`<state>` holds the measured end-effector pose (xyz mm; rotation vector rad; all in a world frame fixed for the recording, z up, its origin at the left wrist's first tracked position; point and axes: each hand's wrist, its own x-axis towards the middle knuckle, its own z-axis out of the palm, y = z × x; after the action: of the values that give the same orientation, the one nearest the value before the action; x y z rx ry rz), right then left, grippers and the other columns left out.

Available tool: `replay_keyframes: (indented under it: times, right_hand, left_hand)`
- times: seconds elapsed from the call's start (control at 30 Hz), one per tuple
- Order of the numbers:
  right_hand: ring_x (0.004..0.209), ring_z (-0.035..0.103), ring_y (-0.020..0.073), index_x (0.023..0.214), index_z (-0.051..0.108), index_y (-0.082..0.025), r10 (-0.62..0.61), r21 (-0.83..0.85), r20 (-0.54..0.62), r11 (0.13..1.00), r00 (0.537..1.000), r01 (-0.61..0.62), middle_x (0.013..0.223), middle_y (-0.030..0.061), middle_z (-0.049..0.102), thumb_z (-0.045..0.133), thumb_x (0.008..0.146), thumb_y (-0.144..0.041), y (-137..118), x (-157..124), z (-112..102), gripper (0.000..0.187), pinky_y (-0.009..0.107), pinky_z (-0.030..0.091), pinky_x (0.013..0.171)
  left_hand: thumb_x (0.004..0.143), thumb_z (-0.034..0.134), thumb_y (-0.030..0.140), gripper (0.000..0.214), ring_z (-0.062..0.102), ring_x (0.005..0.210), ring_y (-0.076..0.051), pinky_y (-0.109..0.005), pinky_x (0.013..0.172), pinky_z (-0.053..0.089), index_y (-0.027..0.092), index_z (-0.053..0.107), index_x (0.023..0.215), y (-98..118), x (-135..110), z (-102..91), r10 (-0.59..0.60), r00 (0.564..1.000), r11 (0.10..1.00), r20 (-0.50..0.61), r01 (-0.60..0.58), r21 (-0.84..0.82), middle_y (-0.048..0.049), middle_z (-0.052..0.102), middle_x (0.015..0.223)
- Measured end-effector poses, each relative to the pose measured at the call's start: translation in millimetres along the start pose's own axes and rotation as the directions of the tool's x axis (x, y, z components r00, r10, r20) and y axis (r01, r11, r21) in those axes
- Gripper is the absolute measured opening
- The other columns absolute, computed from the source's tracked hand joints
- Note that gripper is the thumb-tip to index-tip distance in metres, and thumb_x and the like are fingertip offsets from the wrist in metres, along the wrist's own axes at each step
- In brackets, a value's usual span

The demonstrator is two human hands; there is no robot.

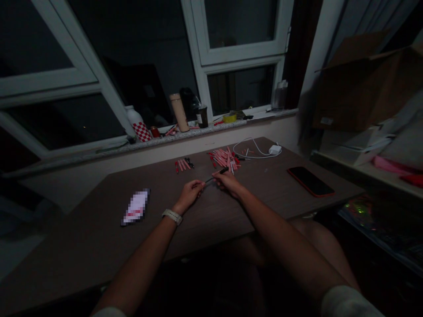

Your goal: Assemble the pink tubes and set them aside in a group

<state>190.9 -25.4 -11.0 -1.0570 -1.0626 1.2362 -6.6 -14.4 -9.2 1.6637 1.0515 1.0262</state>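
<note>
My right hand [228, 182] grips a slim dark pen [220, 173] near its middle, and my left hand [190, 195] pinches the pen's thin far end. Both hands hover over the brown table [211, 229], a short way in front of a loose heap of pink tubes with red ends [223, 158]. A smaller group of similar pink tubes [183, 165] lies to the left of the heap, with small dark pieces beside it.
A phone in a red case [310, 181] lies at the table's right, behind it a white charger and cable [262, 149]. A blurred white packet [136, 207] lies at the left. Bottles, a cup and tape stand on the windowsill [211, 125]. A cardboard box [363, 88] sits at the right.
</note>
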Motion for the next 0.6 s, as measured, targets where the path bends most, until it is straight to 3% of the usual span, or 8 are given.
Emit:
replay_keyframes:
  times: [0.23,0.43,0.6]
  right_hand:
    - [0.042,0.041,0.0074,0.071,0.057,-0.019,0.028,0.026,-0.11,0.999,0.994,-0.025,0.051,-0.0049,0.05,0.064,0.083,-0.035,-5,2,-4,0.021,0.018,0.028,0.037]
    - [0.042,0.042,0.0071,0.083,0.057,-0.02,0.031,0.082,-0.208,0.996,0.978,-0.014,0.058,-0.0046,0.058,0.062,0.083,-0.032,-16,-2,-4,0.013,0.018,0.028,0.038]
    - [0.043,0.049,0.0084,0.088,0.064,-0.016,0.159,0.224,-0.098,0.965,0.982,-0.134,0.069,0.0051,0.07,0.042,0.097,-0.038,-24,-5,-7,0.032,0.019,0.028,0.038]
  left_hand:
    - [0.071,0.074,0.051,0.036,0.044,0.047,-0.01,-0.023,0.046,0.032,0.017,0.064,0.082,1,0,-0.7,0.005,0.999,0.999,-0.048,-0.007,-0.035,0.0044,0.051,0.055]
    - [0.07,0.072,0.044,0.028,0.045,0.05,-0.011,-0.023,0.048,0.032,0.018,0.063,0.079,-3,4,-1.9,0.025,0.989,1.0,-0.145,-0.028,-0.015,0.0036,0.052,0.058]
    - [0.072,0.07,0.041,0.025,0.045,0.052,-0.012,-0.023,0.05,0.033,0.019,0.064,0.079,-4,5,-1.0,0.042,0.985,0.999,-0.166,-0.043,0.002,0.0029,0.054,0.061]
